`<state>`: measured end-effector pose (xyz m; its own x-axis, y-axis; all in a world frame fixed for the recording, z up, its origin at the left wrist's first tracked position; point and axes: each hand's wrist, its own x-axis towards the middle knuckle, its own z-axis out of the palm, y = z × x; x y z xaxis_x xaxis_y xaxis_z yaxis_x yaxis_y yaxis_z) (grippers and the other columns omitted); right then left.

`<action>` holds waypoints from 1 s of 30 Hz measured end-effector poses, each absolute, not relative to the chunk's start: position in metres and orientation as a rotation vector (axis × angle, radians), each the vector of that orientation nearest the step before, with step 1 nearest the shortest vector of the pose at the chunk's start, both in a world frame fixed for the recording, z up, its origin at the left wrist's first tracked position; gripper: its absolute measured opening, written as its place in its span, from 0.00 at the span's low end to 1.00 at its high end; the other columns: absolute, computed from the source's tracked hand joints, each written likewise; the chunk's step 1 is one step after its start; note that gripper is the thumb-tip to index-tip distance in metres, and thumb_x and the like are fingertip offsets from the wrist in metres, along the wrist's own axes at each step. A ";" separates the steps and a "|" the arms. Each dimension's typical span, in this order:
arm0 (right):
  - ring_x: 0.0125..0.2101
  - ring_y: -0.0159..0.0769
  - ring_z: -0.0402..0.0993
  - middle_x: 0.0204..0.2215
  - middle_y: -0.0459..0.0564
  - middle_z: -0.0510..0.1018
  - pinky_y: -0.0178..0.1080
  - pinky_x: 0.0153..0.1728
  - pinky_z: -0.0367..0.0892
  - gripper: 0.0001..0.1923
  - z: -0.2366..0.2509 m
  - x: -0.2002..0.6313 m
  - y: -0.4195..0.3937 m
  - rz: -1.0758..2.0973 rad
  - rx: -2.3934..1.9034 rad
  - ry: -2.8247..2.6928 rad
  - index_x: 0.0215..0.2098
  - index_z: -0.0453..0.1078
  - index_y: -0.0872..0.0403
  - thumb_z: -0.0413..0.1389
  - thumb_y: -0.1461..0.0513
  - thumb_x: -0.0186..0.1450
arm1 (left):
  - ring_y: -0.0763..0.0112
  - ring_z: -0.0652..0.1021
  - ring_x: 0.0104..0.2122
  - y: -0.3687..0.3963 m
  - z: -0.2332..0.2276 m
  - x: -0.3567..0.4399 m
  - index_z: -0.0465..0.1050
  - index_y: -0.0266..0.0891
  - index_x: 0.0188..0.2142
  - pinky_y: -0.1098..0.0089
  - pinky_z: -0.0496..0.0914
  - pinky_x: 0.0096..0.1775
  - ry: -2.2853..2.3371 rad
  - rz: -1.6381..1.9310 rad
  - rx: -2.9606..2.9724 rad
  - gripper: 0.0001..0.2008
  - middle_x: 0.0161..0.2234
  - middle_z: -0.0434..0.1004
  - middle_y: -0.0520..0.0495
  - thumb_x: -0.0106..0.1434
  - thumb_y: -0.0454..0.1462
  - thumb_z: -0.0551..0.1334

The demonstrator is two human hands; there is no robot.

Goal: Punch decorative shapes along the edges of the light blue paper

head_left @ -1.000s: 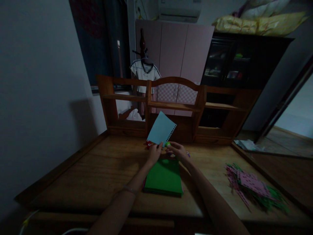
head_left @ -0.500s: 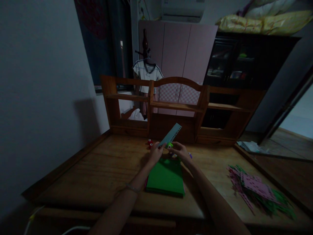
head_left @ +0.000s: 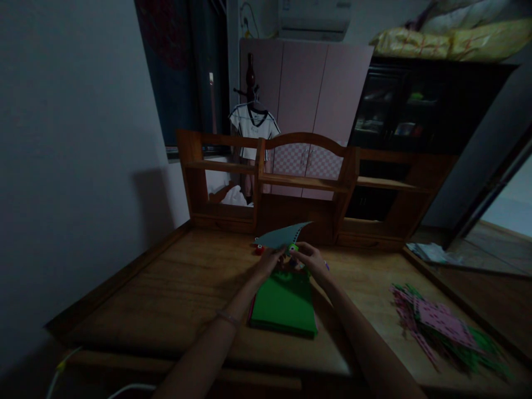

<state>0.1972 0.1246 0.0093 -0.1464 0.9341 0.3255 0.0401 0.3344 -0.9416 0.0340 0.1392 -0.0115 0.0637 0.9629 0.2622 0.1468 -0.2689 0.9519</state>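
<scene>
My left hand pinches the near edge of a pale blue paper sheet with a row of punched holes along one side. The sheet lies almost flat above the desk. My right hand grips a small green punch at the sheet's edge. A stack of green sheets lies on the wooden desk just below both hands. A small red punch sits to the left of my left hand.
A heap of punched pink and green sheets lies at the desk's right side. A wooden shelf unit stands along the desk's back. A grey wall is on the left; wardrobes and a hanging shirt are behind.
The blue sheet has tipped from standing upright to lying nearly flat. Both hands stayed at the same spot above the green stack.
</scene>
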 end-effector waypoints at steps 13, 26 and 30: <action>0.23 0.33 0.70 0.26 0.45 0.76 0.33 0.24 0.63 0.19 0.005 0.198 0.128 1.053 -0.959 -1.490 0.38 0.72 0.53 0.63 0.54 0.50 | 0.69 0.73 0.30 0.150 -0.023 0.036 0.73 0.32 0.30 0.72 0.65 0.32 1.014 1.375 1.415 0.27 0.27 0.74 0.46 0.56 0.56 0.55; 0.28 0.35 0.71 0.31 0.48 0.76 0.34 0.28 0.65 0.22 -0.003 0.200 0.134 1.009 -0.954 -1.551 0.40 0.71 0.54 0.63 0.52 0.50 | 0.65 0.74 0.33 0.150 -0.023 0.033 0.73 0.33 0.30 0.69 0.66 0.37 1.344 1.503 1.694 0.21 0.30 0.76 0.42 0.60 0.50 0.55; 0.29 0.36 0.71 0.31 0.49 0.75 0.35 0.30 0.65 0.22 -0.004 0.201 0.135 1.016 -0.946 -1.562 0.38 0.70 0.55 0.63 0.52 0.50 | 0.65 0.74 0.41 0.143 -0.014 0.036 0.73 0.34 0.34 0.68 0.65 0.45 1.300 1.526 1.700 0.16 0.36 0.76 0.41 0.61 0.45 0.56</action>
